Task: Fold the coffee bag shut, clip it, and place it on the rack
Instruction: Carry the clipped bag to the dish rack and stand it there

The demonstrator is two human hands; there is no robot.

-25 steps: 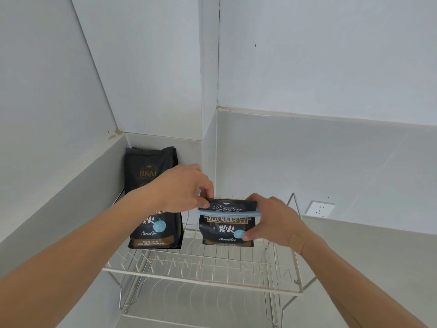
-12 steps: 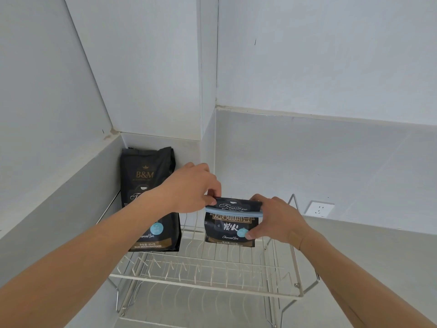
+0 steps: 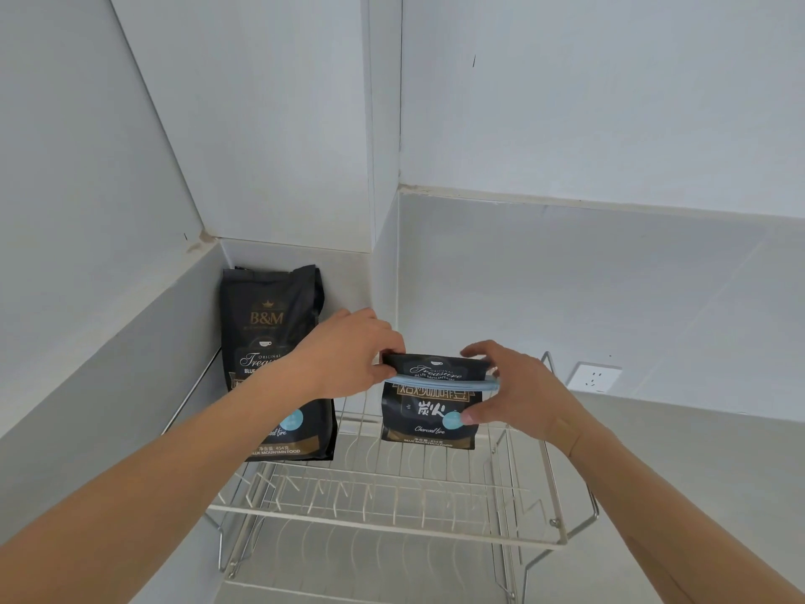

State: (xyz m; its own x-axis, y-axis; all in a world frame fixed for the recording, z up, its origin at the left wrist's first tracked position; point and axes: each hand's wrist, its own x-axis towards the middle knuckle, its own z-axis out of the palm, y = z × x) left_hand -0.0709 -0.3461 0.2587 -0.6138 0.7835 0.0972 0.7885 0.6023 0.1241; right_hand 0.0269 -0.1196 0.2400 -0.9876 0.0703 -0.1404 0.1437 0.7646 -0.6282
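Observation:
A black coffee bag (image 3: 429,411) with its top folded over stands upright at the back of the wire rack (image 3: 392,523). A long pale blue clip (image 3: 440,380) runs across the fold. My left hand (image 3: 348,355) pinches the bag's top left corner and the clip's left end. My right hand (image 3: 514,394) wraps the bag's right side, thumb on the front, fingers behind the fold.
A taller unfolded black coffee bag (image 3: 272,342) stands at the rack's back left against the corner wall. The rack has a lower tier beneath. A white wall socket (image 3: 594,377) is on the wall to the right. Walls close in on the left and behind.
Both hands have carried the clipped bag slightly right and farther back over the rack. The bag sits more upright with its base at the rack's rear wires.

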